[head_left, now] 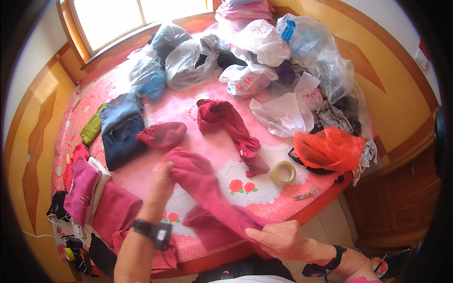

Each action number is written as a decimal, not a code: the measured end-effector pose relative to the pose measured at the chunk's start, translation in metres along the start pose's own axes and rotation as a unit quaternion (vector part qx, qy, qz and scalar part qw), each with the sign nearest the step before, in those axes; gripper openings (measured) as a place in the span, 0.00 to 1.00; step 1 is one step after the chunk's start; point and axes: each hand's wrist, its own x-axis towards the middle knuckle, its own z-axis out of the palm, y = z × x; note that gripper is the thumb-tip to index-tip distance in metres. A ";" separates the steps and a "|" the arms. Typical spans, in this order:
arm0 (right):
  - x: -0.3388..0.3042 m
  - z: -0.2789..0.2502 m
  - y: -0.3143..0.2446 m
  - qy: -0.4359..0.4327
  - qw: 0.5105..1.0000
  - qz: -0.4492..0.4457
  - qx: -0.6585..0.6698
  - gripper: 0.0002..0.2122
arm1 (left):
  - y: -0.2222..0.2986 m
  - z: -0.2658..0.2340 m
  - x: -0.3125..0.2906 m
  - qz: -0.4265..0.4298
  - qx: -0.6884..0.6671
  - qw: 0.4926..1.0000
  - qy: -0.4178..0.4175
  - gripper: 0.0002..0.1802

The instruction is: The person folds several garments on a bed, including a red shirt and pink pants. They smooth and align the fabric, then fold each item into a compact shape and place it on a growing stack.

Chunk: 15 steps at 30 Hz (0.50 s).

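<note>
crimson garment (203, 181) drawn slantwise over floral bedspread (167, 113). left hand (163, 179) curled closed around upper end, blurred; right hand (283, 239) pinching lower end. likely straightening; next move seems to call for even tension.

Bright window (111, 21), yellow-brown walls (394, 52), seemingly tiled floor (331, 225).

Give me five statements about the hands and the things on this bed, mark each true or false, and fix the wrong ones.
1. The left hand holds a dark pink garment. True.
2. The right hand is empty. False: the right hand grips the same garment.
3. The tape roll lies on the bedspread. True.
4. The orange-red bag lies left of the tape roll. False: the orange-red bag lies to its right.
5. A folded dark blue garment lies left of the tape roll. True.
</note>
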 end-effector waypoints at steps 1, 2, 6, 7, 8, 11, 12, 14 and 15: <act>0.008 -0.010 -0.005 0.030 0.999 -0.010 -0.010 0.23 | 0.029 -0.001 -0.009 0.042 -0.067 0.997 0.002 0.06; 0.015 -0.019 -0.012 0.056 0.997 -0.042 -0.034 0.22 | 0.057 -0.002 -0.026 0.037 -0.080 0.995 0.050 0.09; 0.019 -0.018 -0.039 0.063 0.993 -0.097 0.039 0.20 | 0.125 -0.019 -0.114 0.103 -0.095 0.990 -0.010 0.18; 0.014 -0.004 -0.039 0.029 0.993 -0.096 0.062 0.19 | 0.129 -0.030 -0.131 0.106 -0.135 0.984 0.047 0.19; 0.008 0.018 -0.034 -0.006 0.992 -0.093 0.085 0.19 | 0.127 -0.045 -0.149 0.099 -0.190 0.975 0.064 0.21; -0.033 0.087 -0.012 -0.211 0.965 -0.011 0.154 0.15 | 0.096 -0.107 -0.215 0.091 -0.223 0.960 0.146 0.26; -0.048 0.108 -0.001 -0.259 0.954 0.011 0.151 0.15 | 0.083 -0.130 -0.232 0.099 -0.213 0.962 0.141 0.27; -0.087 0.122 0.013 -0.296 0.932 0.126 0.165 0.14 | 0.050 -0.173 -0.268 0.072 -0.227 0.947 0.217 0.26; -0.102 0.123 0.019 -0.324 0.901 0.237 0.165 0.14 | 0.033 -0.191 -0.282 0.054 -0.228 0.932 0.278 0.27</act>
